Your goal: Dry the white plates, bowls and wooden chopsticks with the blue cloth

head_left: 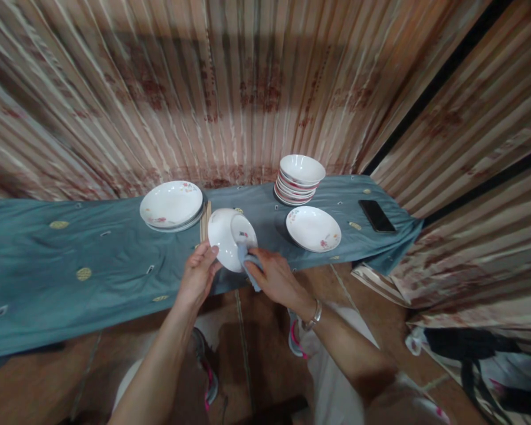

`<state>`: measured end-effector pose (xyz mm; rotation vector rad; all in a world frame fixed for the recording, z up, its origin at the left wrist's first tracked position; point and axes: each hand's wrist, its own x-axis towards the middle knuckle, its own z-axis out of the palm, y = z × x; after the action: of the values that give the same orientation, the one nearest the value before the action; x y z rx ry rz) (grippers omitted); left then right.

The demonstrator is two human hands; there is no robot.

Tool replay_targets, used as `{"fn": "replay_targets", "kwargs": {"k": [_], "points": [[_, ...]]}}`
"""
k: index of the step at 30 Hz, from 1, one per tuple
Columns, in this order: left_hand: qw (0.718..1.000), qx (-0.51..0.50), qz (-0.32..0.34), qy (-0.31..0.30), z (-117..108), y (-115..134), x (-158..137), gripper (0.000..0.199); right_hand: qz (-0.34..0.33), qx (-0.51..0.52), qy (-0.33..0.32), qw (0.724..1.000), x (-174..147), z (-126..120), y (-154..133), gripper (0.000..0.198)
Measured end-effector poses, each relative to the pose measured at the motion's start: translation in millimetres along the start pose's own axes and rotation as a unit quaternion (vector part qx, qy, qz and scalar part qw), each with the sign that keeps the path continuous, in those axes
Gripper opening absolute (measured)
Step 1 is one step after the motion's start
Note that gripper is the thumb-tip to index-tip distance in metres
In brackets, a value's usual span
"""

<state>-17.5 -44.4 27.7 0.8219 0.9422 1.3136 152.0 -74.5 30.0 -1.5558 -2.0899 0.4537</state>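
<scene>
On the left of my feed, floral plates [170, 203] sat stacked on a teal tablecloth [119, 254], pale chopsticks [206, 215] just right of them, and there, in the middle, the white bowl [225, 235], tilted, marked base showing! My left hand [198, 274] had thumb and fingers clamped on its near-left rim; my right hand [275, 276] pinched a blue cloth [253, 278] against its near-right side. Good wiping, I judged, wanted that rim grip firm and light strokes around the foot ring. Farther right: stacked bowls [297, 186], a nearer floral dish [314, 227], then a smartphone [376, 215].
</scene>
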Motion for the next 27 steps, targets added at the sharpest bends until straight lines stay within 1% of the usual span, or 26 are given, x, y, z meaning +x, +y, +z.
{"fn": "replay_targets", "kwargs": {"k": [6, 9, 13, 17, 22, 27], "points": [[1.000, 0.003, 0.001, -0.003, -0.3, -0.6, -0.2, 0.037, -0.033, 0.013, 0.029, 0.999, -4.4, 0.0, -11.2, 0.024], [1.000, 0.005, 0.000, -0.015, 0.5, -1.6, -1.3, 0.034, -0.057, 0.015, 0.061, 0.996, -4.7, 2.5, -14.6, 0.026], [1.000, 0.014, 0.003, -0.028, 2.9, -2.8, -3.9, 0.033, -0.095, -0.028, 0.085, 0.991, -2.3, 6.7, -17.6, 0.033], [0.999, 0.015, -0.001, -0.037, 4.4, -4.5, -6.1, 0.035, -0.104, -0.056, 0.101, 0.988, 3.8, 11.3, -16.9, 0.039], [0.999, 0.018, -0.006, -0.050, 3.3, -7.9, -6.9, 0.032, -0.106, -0.012, 0.126, 0.986, 15.1, 18.5, -9.2, 0.049], [0.998, 0.028, -0.014, -0.054, 2.8, -9.9, -7.7, 0.035, -0.081, 0.054, 0.130, 0.987, 29.5, 23.3, 2.6, 0.054]]}}
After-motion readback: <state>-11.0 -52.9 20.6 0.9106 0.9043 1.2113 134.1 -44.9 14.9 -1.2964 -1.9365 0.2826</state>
